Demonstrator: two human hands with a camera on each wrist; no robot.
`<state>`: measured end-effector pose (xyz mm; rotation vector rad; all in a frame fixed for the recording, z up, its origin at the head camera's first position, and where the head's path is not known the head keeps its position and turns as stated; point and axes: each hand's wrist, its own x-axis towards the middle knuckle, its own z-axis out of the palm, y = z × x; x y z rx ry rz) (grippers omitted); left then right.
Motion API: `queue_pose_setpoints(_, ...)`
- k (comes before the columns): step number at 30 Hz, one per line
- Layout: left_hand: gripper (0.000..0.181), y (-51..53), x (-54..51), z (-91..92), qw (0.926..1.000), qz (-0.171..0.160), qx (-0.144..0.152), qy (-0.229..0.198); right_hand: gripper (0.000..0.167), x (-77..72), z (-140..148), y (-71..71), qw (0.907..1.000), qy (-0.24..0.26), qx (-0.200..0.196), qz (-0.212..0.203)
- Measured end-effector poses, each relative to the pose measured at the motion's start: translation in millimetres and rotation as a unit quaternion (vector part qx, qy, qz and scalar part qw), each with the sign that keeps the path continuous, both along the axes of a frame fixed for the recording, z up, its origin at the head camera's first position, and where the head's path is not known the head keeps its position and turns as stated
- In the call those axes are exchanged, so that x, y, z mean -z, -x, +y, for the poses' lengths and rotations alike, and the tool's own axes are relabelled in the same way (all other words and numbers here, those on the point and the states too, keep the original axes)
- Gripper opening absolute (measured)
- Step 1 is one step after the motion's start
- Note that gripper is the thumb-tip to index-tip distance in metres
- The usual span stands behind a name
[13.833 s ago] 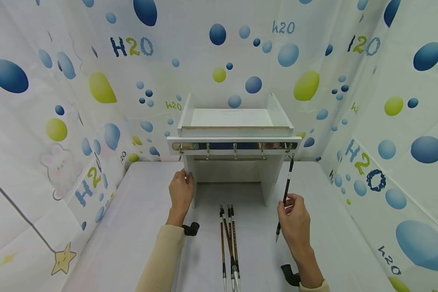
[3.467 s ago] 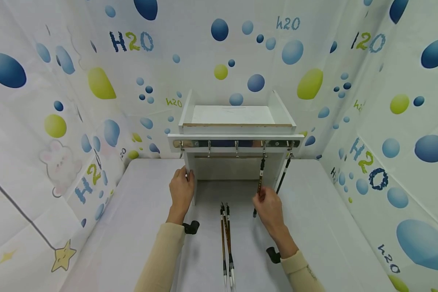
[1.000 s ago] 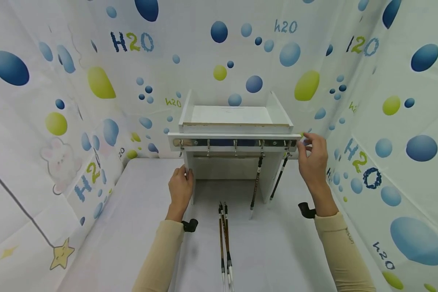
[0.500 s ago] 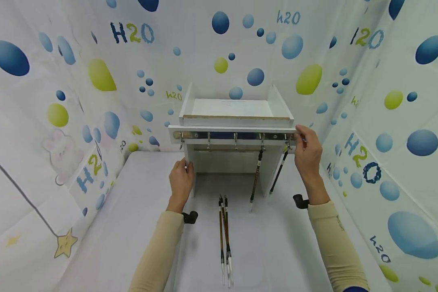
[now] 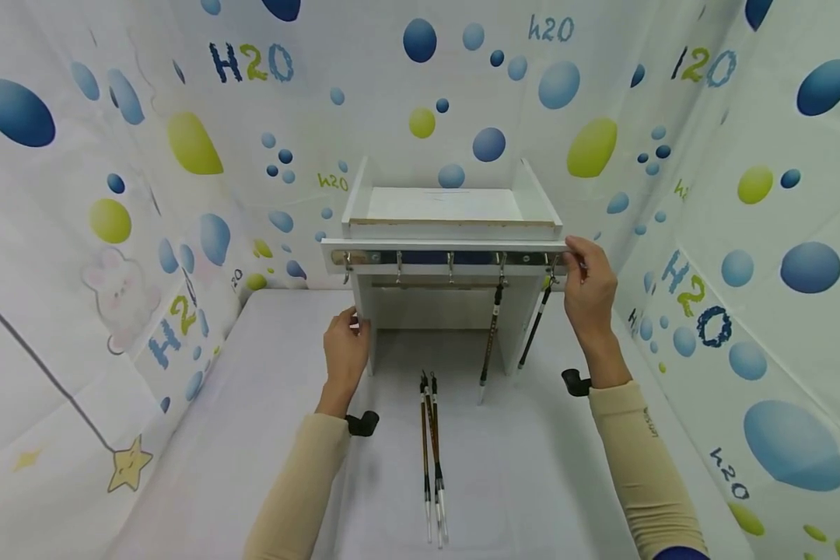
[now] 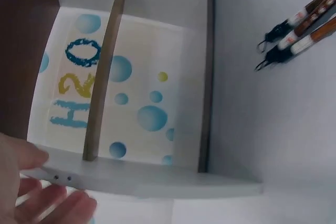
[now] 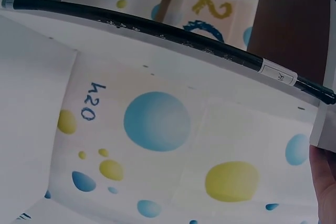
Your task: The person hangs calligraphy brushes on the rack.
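We hold the shelf (image 5: pixel 462 232) at both sides: our left hand (image 5: pixel 346 352) has thumb and fingers nearly closed round its left edge, our right hand (image 5: pixel 591 288) pinches the right end of the hook board (image 5: pixel 421 258). Two brushes (image 5: pixel 490 341) hang left of our right hand; three more brushes (image 5: pixel 437 455) lie on the table (image 5: pixel 504 482) between our hands, closer to us. The shelf looks stiff, fairly light, best steadied by its sides; brushes seem light, slippery, delicate-tipped, so mid-handle suits them

Rack (image 5: pixel 451 232) at both grips is white, hooks (image 5: pixel 451 268) between them silver, brushes (image 5: pixel 437 443) below brown-and-black with pale tips, sleeves (image 5: pixel 301 474) behind beige, curtain (image 5: pixel 385 78) beyond white with blue and lime dots and lettering.
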<state>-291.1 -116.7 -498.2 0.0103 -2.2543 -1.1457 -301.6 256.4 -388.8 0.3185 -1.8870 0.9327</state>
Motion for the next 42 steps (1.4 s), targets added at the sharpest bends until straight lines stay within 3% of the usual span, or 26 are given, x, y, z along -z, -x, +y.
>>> queue_pose_setpoints(6,0.044,-26.4,28.2,14.5,0.9941,-0.102,-0.008,-0.037,0.026,-1.2,-1,0.2,1.0000,0.006,-0.006,0.001)
queue_pose_setpoints(12,0.036,-61.4,63.9,36.4,0.9840,-0.173,0.037,0.022,0.027,-1.5,-2,-2.3,0.9999,0.011,-0.006,-0.005)
queue_pose_setpoints(17,0.032,-78.0,85.5,55.2,0.9766,-0.198,0.068,0.048,0.025,-3.0,-4,-3.6,0.9998,0.021,-0.003,-0.003)
queue_pose_setpoints(28,0.025,-85.6,101.9,75.8,0.9693,-0.221,0.096,0.047,0.026,0.1,-3,-1.2,0.9996,0.023,-0.001,-0.015)
queue_pose_setpoints(38,0.024,-89.0,111.5,87.7,0.9709,-0.216,0.079,0.065,0.027,-0.3,-2,-1.7,0.9997,0.015,-0.001,-0.019)
queue_pose_setpoints(42,0.013,-88.2,111.9,90.4,0.9702,-0.221,0.071,0.069,0.027,-0.5,-3,-2.2,0.9996,0.025,-0.003,-0.016)
